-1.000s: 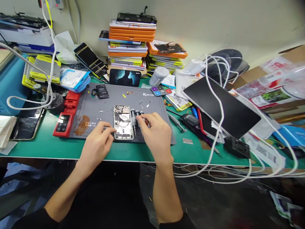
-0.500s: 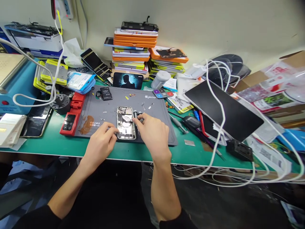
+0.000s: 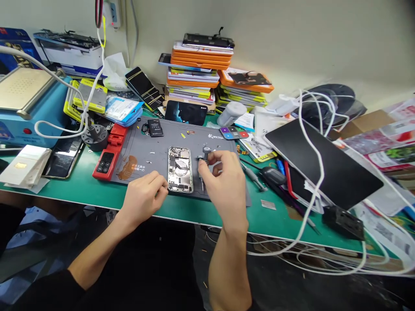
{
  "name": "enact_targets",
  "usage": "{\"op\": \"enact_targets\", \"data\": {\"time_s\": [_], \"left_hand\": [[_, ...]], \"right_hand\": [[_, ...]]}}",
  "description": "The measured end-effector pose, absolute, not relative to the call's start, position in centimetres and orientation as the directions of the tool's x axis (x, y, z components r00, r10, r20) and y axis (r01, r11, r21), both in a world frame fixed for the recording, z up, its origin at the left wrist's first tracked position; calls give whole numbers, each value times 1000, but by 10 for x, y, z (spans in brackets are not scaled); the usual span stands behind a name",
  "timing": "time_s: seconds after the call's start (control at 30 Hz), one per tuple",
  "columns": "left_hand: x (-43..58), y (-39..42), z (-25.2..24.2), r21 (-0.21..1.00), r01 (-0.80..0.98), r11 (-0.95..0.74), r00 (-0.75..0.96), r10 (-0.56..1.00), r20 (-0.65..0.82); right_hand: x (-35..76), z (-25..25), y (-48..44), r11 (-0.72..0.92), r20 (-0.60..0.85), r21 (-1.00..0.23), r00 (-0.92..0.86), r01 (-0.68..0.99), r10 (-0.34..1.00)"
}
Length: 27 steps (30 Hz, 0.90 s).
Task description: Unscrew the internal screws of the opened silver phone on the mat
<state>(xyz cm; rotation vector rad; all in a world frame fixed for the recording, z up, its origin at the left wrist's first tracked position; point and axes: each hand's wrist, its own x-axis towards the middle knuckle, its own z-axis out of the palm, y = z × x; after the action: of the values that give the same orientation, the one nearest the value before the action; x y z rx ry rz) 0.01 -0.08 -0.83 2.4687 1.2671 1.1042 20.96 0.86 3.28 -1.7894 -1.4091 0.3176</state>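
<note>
An opened phone [image 3: 180, 169], its battery bay and boards showing, lies on the grey work mat [image 3: 155, 151]. The fingers of my left hand [image 3: 145, 194] are curled, their tips against the lower left edge of the phone. My right hand [image 3: 225, 183], just right of the phone, pinches a small screwdriver [image 3: 201, 172] between thumb and fingers, its tip downward. Beside those fingertips shows a grey round cap [image 3: 206, 149]; whether it belongs to a second screwdriver I cannot tell. A loose black battery [image 3: 155, 128] lies farther back on the mat.
Left of the mat stand a red device [image 3: 104, 164] and a blue machine [image 3: 42, 121]. Behind are stacked orange boxes [image 3: 201, 58] and a dark-screened phone [image 3: 186, 113]. To the right lie a black panel [image 3: 320, 151], white cables [image 3: 319, 177] and a pen-like tool [image 3: 254, 178].
My right hand has moved right, away from the phone, with the screwdriver in it. My left hand stays at the phone's lower left edge. The whole view has shifted.
</note>
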Motion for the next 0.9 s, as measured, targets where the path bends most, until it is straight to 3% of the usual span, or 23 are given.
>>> {"op": "enact_targets", "data": {"time_s": [0.07,0.17,0.3,0.47,0.73,0.9], "left_hand": [[-1,-2,-8,445,636,-630,353,751,558],[-2,-2,-8,466,633,-618,350,765,541],[-2,-2,-8,474,629,-616,366,772,519],[-2,-2,-7,490,617,-616,368,776,513],[-3,-1,-8,542,593,-595,339,795,503],[-4,-1,-8,619,555,-555,302,828,472]], "right_hand": [[202,30,7,119,376,-803,342,585,861],[183,25,8,276,359,-919,310,280,881],[158,17,13,253,257,-967,156,41,954],[148,14,17,213,219,-973,63,86,974],[148,14,20,174,185,-972,57,160,981],[142,22,31,201,186,-951,-83,234,979]]}}
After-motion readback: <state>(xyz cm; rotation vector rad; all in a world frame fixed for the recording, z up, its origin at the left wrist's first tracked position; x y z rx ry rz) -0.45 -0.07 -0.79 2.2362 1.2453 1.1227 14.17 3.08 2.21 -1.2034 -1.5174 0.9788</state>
